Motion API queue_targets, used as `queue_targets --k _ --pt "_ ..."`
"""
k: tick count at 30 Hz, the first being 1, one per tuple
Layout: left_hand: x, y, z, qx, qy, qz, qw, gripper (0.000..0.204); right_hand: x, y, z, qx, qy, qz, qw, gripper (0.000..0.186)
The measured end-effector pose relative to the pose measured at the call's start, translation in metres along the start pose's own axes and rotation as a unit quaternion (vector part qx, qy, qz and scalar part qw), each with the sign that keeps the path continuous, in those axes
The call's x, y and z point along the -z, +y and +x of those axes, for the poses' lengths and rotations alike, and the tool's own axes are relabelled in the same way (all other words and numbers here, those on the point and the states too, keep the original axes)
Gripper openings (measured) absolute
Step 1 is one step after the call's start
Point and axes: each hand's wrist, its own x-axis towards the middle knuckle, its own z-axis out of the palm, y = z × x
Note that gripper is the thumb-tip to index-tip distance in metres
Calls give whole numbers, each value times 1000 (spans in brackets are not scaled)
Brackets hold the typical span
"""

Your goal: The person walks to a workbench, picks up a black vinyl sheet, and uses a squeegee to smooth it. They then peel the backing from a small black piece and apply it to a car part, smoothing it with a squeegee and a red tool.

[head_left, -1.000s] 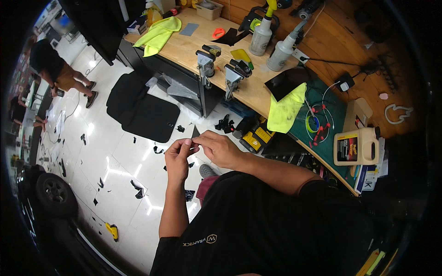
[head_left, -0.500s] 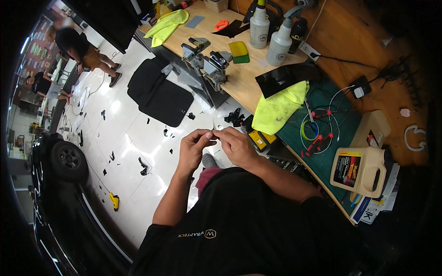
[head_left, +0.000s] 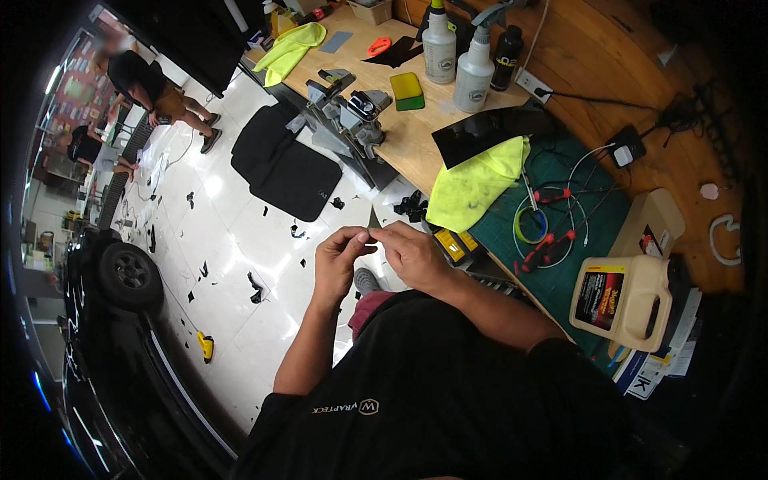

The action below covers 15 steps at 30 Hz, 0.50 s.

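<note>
Both hands meet in front of my body, above the floor. Thumb and fingers of my left hand [head_left: 344,254] are pinched together, and my right hand [head_left: 412,254] pinches at the same spot. Between the fingertips a small, thin, pointed grey piece [head_left: 374,218] sticks up; its lower part is hidden by the fingers, and its kind is too small to make out. Nearest to my right hand are a yellow and black case [head_left: 456,246] beside the bench and a neon yellow cloth [head_left: 478,186] hanging over the bench edge.
The wooden bench [head_left: 404,152] carries a clamp-like vise [head_left: 352,112], white spray bottles [head_left: 475,76], black film [head_left: 488,132], red-handled tools [head_left: 548,250] and a beige jug [head_left: 620,300]. Black mats [head_left: 284,164] and scraps lie on the floor. A black car [head_left: 120,360] stands left; two people are beyond.
My view has shifted slightly, so the bench and car sit differently in the picture. My hands stay pinched together; the thin piece between them now looks darker.
</note>
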Motion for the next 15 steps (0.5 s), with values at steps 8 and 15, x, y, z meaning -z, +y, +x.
queue_targets --k 8,15 --pt "16 7 -11 37 43 35 998 11 -24 2 3 -80 -27 126 988 21" --pt "16 16 -10 45 18 93 995 9 -21 11 17 -223 -61 230 946 19"
